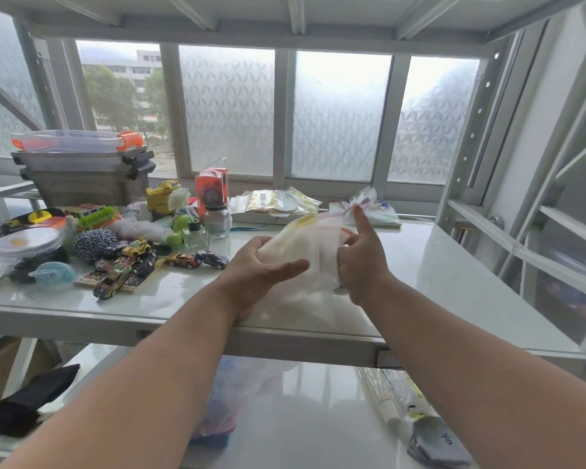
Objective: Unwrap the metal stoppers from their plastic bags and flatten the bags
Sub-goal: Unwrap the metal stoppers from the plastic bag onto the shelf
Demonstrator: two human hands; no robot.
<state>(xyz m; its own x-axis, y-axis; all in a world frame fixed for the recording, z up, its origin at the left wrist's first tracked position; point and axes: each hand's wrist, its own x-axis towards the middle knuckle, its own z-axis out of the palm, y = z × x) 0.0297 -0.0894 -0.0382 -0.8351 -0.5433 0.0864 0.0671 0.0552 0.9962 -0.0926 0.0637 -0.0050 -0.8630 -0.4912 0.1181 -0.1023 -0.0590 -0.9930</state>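
Hands meet above the front edge of the white table point(454, 265), near its middle, and both hold one translucent plastic bag point(305, 252). The left hand point(261, 269) grips the bag's left side, with the thumb lying across the front of the plastic. The right hand point(359, 262) pinches the right side, its index finger stretched up and away toward the window. The bag hangs down to the table edge; it is cloudy, and I cannot tell if a metal stopper is inside.

At the back edge, just behind the right hand, lies a crumpled bag point(376, 211) with coloured marks. To the left of it, also at the back, is a flat pile of zip bags point(274, 203).

The left half of the table is crowded: toy cars point(183, 260) nearest to the left hand, a ball of black-and-white string point(93, 243), two small glass bottles point(197, 235), an orange box point(212, 189), and stacked plastic bins point(82, 167) in the back left corner. These do not touch the held bag.

A lower shelf point(301, 418) under the table carries more plastic, partly hidden by the forearms.
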